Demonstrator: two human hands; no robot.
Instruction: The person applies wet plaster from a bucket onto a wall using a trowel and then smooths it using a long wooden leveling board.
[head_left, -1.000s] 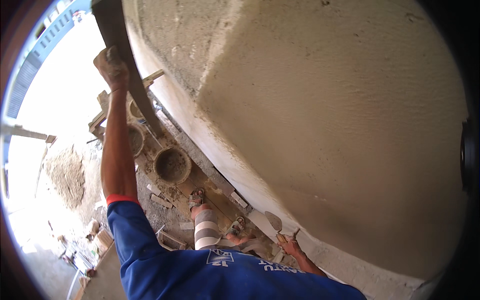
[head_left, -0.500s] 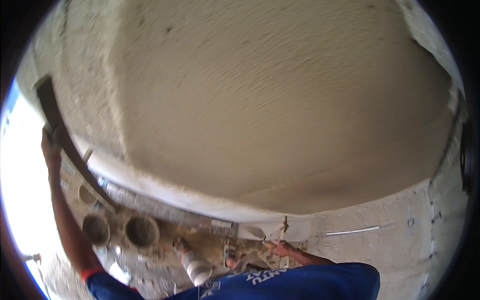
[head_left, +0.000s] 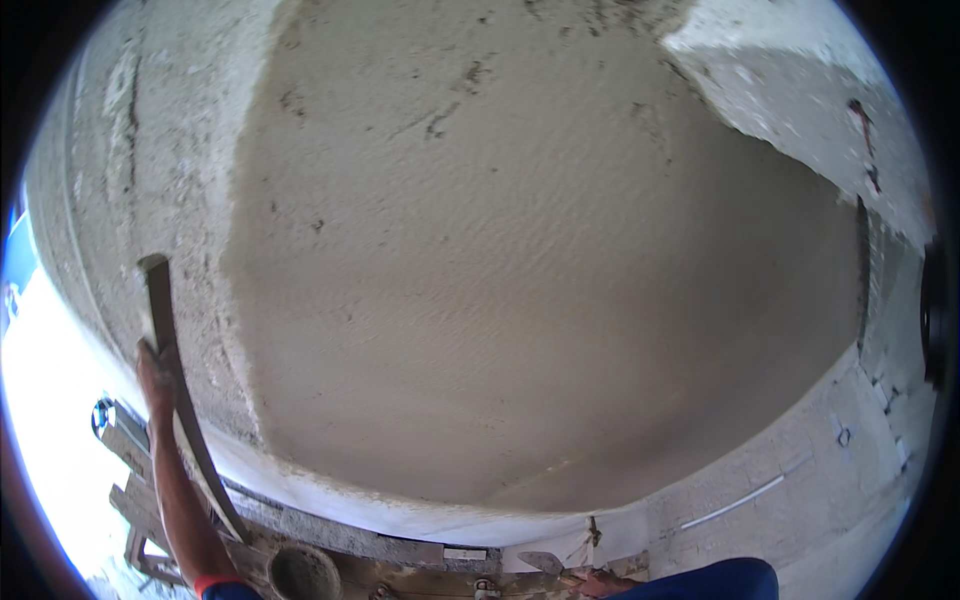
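A broad panel of damp grey plaster (head_left: 520, 290) covers the wall in front of me, with small pits and dark scratches near its top. At the left, my left hand (head_left: 156, 380) is closed around a long, narrow straightedge (head_left: 190, 425), which slants from upper left down toward the floor. It stands beside the panel's left edge; whether it touches the wall I cannot tell. Low in the picture, my right hand (head_left: 598, 582) is closed on a trowel, its grey blade (head_left: 541, 562) pointing left. The trowel's handle is mostly hidden by the fingers.
A round mortar tub (head_left: 303, 575) stands on the floor at lower left, near a wooden bench-like frame (head_left: 135, 500). Rough, paler plaster (head_left: 780, 100) borders the panel at upper right. A thin white pipe (head_left: 735, 503) runs along the lower right wall. My feet show at the bottom.
My view has tilted upward, bringing more of the upper wall in and dropping several tubs out. The straightedge in my left hand appears lower, farther right and more upright. Both grips continue.
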